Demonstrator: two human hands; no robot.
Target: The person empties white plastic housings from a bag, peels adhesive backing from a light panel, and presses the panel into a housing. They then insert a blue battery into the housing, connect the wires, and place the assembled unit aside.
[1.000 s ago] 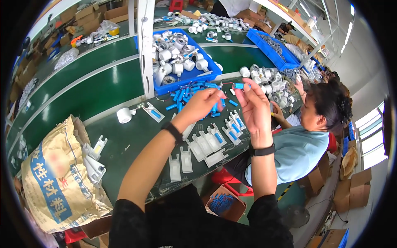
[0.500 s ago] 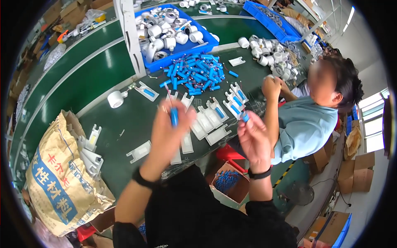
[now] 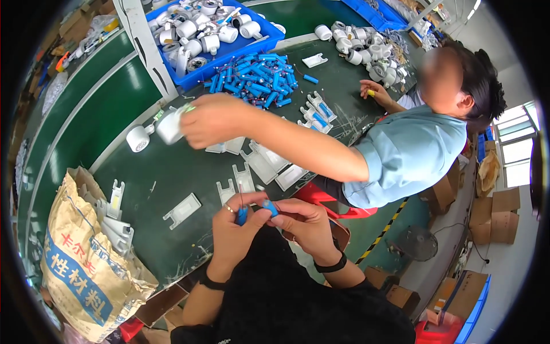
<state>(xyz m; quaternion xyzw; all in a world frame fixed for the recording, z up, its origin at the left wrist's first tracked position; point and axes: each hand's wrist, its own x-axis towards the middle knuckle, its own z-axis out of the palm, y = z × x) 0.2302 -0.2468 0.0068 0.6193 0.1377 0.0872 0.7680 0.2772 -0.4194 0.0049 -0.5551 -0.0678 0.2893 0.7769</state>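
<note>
Both my hands are close together at the table's near edge. In my left hand [image 3: 238, 229] is a blue cylindrical battery [image 3: 242, 216], its thin wire rising between the fingers. My right hand [image 3: 305, 226] pinches a second blue battery [image 3: 270, 208], whose near end meets my left fingertips. Just beyond them lie white plastic holders [image 3: 243, 179]. Another white holder [image 3: 183, 211] lies farther left. A co-worker's hand [image 3: 209, 121] reaches across the table above the holders, at a white round housing [image 3: 170, 126].
A pile of blue batteries [image 3: 255, 80] lies before a blue bin [image 3: 220, 60] of white housings. More white housings [image 3: 366, 51] are heaped at far right. A large paper sack [image 3: 86, 258] stands at left. The co-worker's outstretched arm [image 3: 309, 149] crosses the table.
My hands have come together and drawn nearer to me, each with its battery. The co-worker's arm has swung left across the table to a white housing.
</note>
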